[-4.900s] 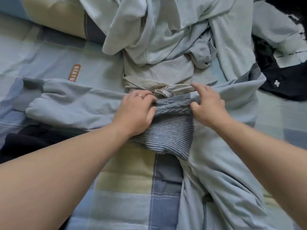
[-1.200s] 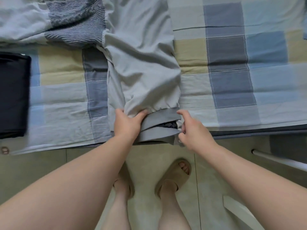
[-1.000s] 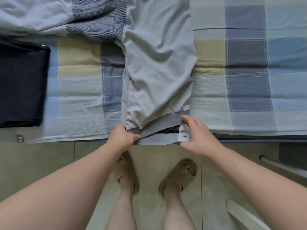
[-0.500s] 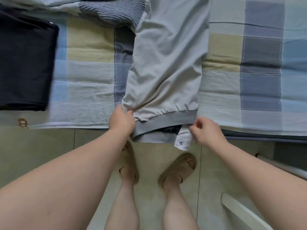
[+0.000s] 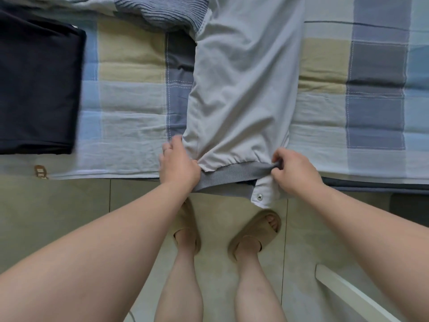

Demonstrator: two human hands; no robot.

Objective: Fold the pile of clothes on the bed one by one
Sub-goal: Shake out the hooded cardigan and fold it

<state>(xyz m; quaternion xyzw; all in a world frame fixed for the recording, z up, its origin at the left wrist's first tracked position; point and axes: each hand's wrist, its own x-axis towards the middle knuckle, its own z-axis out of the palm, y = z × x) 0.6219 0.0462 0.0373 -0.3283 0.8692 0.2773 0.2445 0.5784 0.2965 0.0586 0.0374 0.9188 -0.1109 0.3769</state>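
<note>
The jacket point(image 5: 241, 89) lies lengthwise on the bed point(image 5: 132, 101). Its body is flat on the checked cover and its hem band point(image 5: 232, 176) is at the near edge, partly overhanging the floor point(image 5: 69, 205). The left corner of the hem is gripped by the left hand point(image 5: 178, 163), which is closed on the cloth. The right end of the band is pinched by the right hand point(image 5: 294, 168) between thumb and curled fingers.

The step in hand is judged to be the squaring of the hem before a fold is made. It is done well if the band is drawn taut evenly between both corners, so that the gathers above it are pulled out and the layers are lined up edge on edge. The flap point(image 5: 267, 194) with the snap point(image 5: 259, 196), hanging below the band near the right hand, should be tucked level first, or a lump will be folded in. The pull is best made gently, so that the striped knit point(image 5: 167, 10) at the far end is not dragged askew.

Counted:
- one jacket being worked
- one dark garment point(image 5: 37, 84), already folded, well apart at the left
- one snap in sight
- two hands
- two slippers point(image 5: 255, 231) on the floor
</note>
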